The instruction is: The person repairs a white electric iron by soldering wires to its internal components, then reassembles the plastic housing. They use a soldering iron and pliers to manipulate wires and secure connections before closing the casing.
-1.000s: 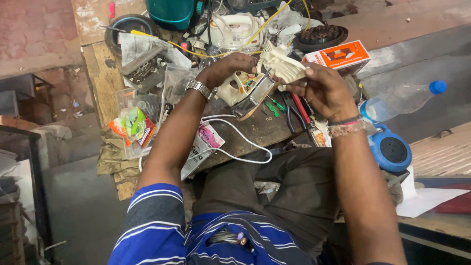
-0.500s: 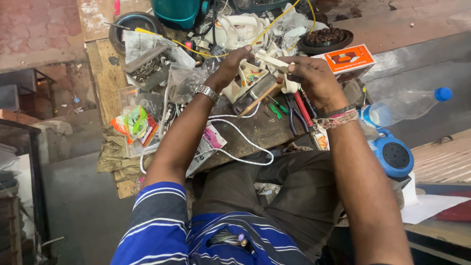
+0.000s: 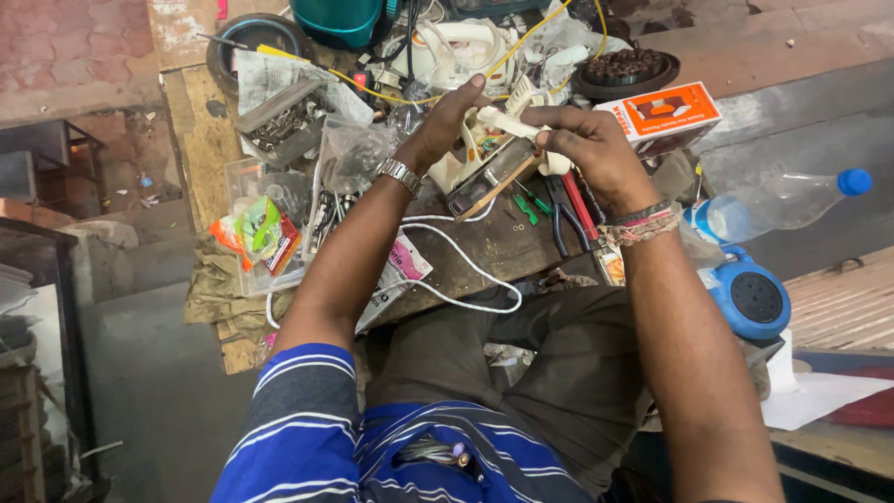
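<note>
My left hand (image 3: 447,126) and my right hand (image 3: 589,149) together hold a cream-coloured clothes iron (image 3: 489,168), opened up, above a cluttered wooden workbench (image 3: 484,247). The left hand grips its left side; a metal watch sits on that wrist. The right hand pinches the iron's cream top part near its right end, with thread bands on that wrist. A white cord (image 3: 466,270) runs from the iron down across the bench in a loop.
Red-handled pliers (image 3: 577,205) and green-handled tools (image 3: 529,207) lie under my hands. An orange box (image 3: 663,114), a plastic bottle with blue cap (image 3: 778,200), a blue round speaker (image 3: 752,298), plastic bags of parts (image 3: 270,233) and a teal container (image 3: 340,20) surround the bench.
Both hands have lifted the iron a little farther from me and turned it. The right hand's fingers shifted along its top part.
</note>
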